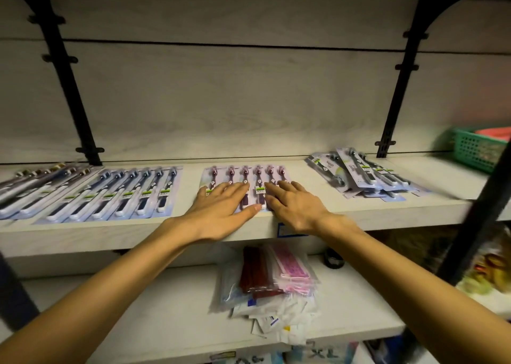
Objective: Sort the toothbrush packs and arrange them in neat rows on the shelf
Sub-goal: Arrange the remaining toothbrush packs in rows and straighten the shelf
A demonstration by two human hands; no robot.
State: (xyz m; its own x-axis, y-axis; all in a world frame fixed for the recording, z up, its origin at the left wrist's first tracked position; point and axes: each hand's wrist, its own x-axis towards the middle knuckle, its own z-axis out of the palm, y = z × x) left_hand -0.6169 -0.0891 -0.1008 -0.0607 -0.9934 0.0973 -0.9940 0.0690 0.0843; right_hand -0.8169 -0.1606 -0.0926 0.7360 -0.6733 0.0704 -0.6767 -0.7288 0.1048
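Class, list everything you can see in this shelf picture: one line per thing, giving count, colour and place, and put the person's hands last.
purple toothbrush row: six brushes, purple, middle of the upper shelf, under both hands
blue toothbrush row: about six, blue cards with white handles, left of the purple row
brown-headed packs: several, far left, angled
loose pack pile: count unclear, pale cards, right side, untidy
upper shelf: one, pale wood
green basket: one, far right
bagged packets: a heap, red, pink and white, lower shelf
black uprights: two, against the back panel
left hand: flat on the purple row
right hand: flat on the purple row
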